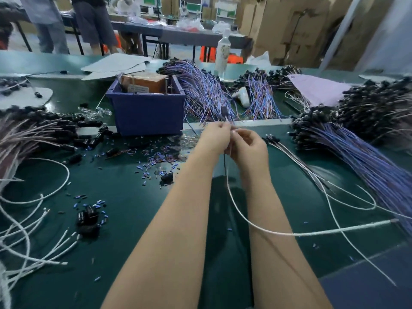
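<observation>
Over the middle of the green mat, both my hands are up and working. My left hand has its fingers curled, pinching the top end of the white sleeved wire. My right hand pinches the same end just beside it, knuckles nearly touching. A small dark part sticks up above my fingertips. What exactly sits between them is too small to tell.

The rest of the wire drops between my forearms, then sweeps right across the mat to its bare tip. For this step I reckon short grips matter: hold close to the end, hands together, so the thin lead doesn't buckle. Let the long tail lie slack so nothing snags.

Around me, busy stuff. Blue bin straight ahead, tiny blue bits scattered before it. Violet wire bundles with black heads lie heaped to my right, loose white lengths curl at my left. Further back stand a clear bottle, a grey table with people standing beside it, and stacked cardboard boxes.
</observation>
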Available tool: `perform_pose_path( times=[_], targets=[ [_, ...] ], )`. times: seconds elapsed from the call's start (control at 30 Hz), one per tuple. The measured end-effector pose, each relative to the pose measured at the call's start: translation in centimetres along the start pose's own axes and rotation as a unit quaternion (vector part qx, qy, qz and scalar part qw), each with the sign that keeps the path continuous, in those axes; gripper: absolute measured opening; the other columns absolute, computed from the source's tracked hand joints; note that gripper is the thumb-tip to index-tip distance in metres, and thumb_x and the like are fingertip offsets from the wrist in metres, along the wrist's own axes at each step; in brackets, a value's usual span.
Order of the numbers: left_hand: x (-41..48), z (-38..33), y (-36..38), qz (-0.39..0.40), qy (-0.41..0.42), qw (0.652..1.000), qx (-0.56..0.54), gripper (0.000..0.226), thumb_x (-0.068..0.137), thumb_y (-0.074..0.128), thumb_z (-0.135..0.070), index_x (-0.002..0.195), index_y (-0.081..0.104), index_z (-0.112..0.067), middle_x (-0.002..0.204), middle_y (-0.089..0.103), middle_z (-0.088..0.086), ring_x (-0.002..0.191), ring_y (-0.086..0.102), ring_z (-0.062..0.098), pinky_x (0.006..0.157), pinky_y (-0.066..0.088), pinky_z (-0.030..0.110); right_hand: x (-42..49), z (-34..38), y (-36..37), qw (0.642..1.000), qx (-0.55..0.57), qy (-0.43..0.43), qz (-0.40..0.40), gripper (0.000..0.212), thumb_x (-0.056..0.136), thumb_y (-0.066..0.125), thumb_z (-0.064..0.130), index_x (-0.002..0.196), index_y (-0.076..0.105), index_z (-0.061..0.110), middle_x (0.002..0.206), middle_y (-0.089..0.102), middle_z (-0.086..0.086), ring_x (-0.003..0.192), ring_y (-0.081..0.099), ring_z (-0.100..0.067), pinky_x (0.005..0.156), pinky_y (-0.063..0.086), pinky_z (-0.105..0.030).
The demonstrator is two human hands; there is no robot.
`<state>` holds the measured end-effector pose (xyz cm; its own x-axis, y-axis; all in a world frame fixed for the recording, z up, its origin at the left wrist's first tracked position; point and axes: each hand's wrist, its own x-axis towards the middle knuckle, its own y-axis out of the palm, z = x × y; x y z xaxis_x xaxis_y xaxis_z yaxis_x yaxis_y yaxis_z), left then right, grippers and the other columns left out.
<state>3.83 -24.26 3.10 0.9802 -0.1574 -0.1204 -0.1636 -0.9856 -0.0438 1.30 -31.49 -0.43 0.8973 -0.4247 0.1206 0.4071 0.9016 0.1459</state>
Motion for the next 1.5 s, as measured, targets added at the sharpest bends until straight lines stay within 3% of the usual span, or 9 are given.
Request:
perform_pose_path(
  times=[0.17, 0.33, 0.53, 0.67, 0.77, 0.9, 1.03, 1.2, 1.5],
  targets=[
    [0.9, -3.1, 2.2, -0.037, 0.045, 0.979, -0.196, 0.031, 0.1, 0.045, -0.024, 0.075, 0.062, -0.021, 0.074, 0.056, -0.005, 0.061, 0.044, 0.006, 0.057, 0.034, 0.023, -0.9, 1.0, -4.2, 0.922, 0.281, 0.242, 0.113, 0.043, 0.101, 0.037, 0.036, 0.088, 0.059, 0.002, 0.059, 0.065, -0.007, 0.037, 0.054, -0.007, 0.036, 0.044, -0.014],
    [2.7, -3.8, 5.9, 0.008, 0.024, 0.963, -0.268, 0.03, 0.099, 0.048, -0.016, 0.072, 0.06, -0.014, 0.059, 0.046, -0.003, 0.043, 0.04, 0.002, 0.04, 0.031, 0.015, -1.2, 3.1, -9.0, 0.746, 0.643, 0.117, 0.126, 0.035, 0.088, 0.048, 0.022, 0.092, 0.065, -0.008, 0.067, 0.064, -0.013, 0.045, 0.06, -0.017, 0.04, 0.052, -0.023],
    [5.3, 0.6, 13.5, 0.047, -0.044, 0.994, -0.084, 0.029, 0.097, 0.046, -0.004, 0.069, 0.054, -0.003, 0.063, 0.052, 0.009, 0.034, 0.049, 0.005, 0.041, 0.047, 0.018, 1.1, 2.2, -10.2, 0.885, 0.395, 0.104, -0.225, 0.024, 0.094, 0.036, 0.003, 0.085, 0.058, 0.009, 0.07, 0.067, -0.004, 0.057, 0.063, -0.012, 0.056, 0.051, -0.016],
    [7.2, 3.2, 15.6, 0.03, -0.046, 0.996, 0.075, 0.023, 0.09, 0.055, -0.009, 0.105, 0.064, 0.007, 0.105, 0.067, 0.023, 0.098, 0.067, 0.033, 0.087, 0.055, 0.04, 3.0, 0.9, -10.8, 0.897, 0.328, 0.121, -0.272, 0.021, 0.094, 0.035, -0.003, 0.099, 0.053, 0.006, 0.081, 0.058, -0.007, 0.066, 0.057, -0.015, 0.074, 0.052, -0.025],
    [7.9, 4.3, 15.7, -0.01, -0.05, 0.992, 0.118, 0.024, 0.086, 0.058, -0.009, 0.105, 0.067, 0.001, 0.109, 0.068, 0.019, 0.102, 0.065, 0.032, 0.088, 0.054, 0.036, 4.3, -0.1, -10.8, 0.923, 0.246, 0.122, -0.269, 0.025, 0.093, 0.036, -0.004, 0.107, 0.046, 0.013, 0.076, 0.053, -0.006, 0.066, 0.054, -0.015, 0.066, 0.047, -0.023],
    [8.4, 4.9, 15.0, -0.02, -0.072, 0.993, 0.093, 0.028, 0.077, 0.057, 0.002, 0.104, 0.066, 0.004, 0.105, 0.068, 0.021, 0.097, 0.068, 0.032, 0.084, 0.057, 0.04, 5.5, -1.6, -10.6, 0.955, 0.08, 0.149, -0.243, 0.021, 0.089, 0.038, 0.002, 0.101, 0.039, 0.018, 0.101, 0.048, -0.006, 0.099, 0.054, -0.024, 0.093, 0.044, -0.034],
    [8.1, 4.8, 14.6, -0.015, -0.038, 0.989, 0.143, 0.026, 0.081, 0.054, -0.006, 0.103, 0.068, -0.001, 0.108, 0.068, 0.019, 0.105, 0.063, 0.03, 0.082, 0.052, 0.032, 5.7, -1.9, -10.0, 0.96, 0.037, 0.134, -0.241, 0.025, 0.087, 0.036, 0.001, 0.076, 0.045, 0.021, 0.091, 0.047, -0.004, 0.092, 0.043, -0.02, 0.08, 0.039, -0.029],
    [6.9, 3.5, 11.7, -0.02, 0.006, 0.997, 0.069, 0.017, 0.087, 0.05, -0.007, 0.086, 0.067, -0.004, 0.101, 0.07, 0.02, 0.101, 0.065, 0.032, 0.091, 0.053, 0.042, 4.8, -0.9, -7.1, 0.974, 0.072, 0.073, -0.204, 0.027, 0.091, 0.039, -0.004, 0.111, 0.055, 0.005, 0.106, 0.062, -0.016, 0.09, 0.058, -0.021, 0.089, 0.048, -0.035],
    [2.2, 1.5, -4.8, -0.284, 0.115, 0.945, -0.118, 0.013, 0.089, 0.049, -0.006, 0.09, 0.059, -0.014, 0.084, 0.06, 0.003, 0.08, 0.058, 0.018, 0.077, 0.05, 0.034, 0.5, 0.0, 7.5, 0.995, -0.02, 0.058, 0.074, 0.018, 0.088, 0.05, 0.0, 0.098, 0.065, 0.0, 0.08, 0.066, -0.008, 0.068, 0.06, -0.014, 0.062, 0.052, -0.027]
  ],
)
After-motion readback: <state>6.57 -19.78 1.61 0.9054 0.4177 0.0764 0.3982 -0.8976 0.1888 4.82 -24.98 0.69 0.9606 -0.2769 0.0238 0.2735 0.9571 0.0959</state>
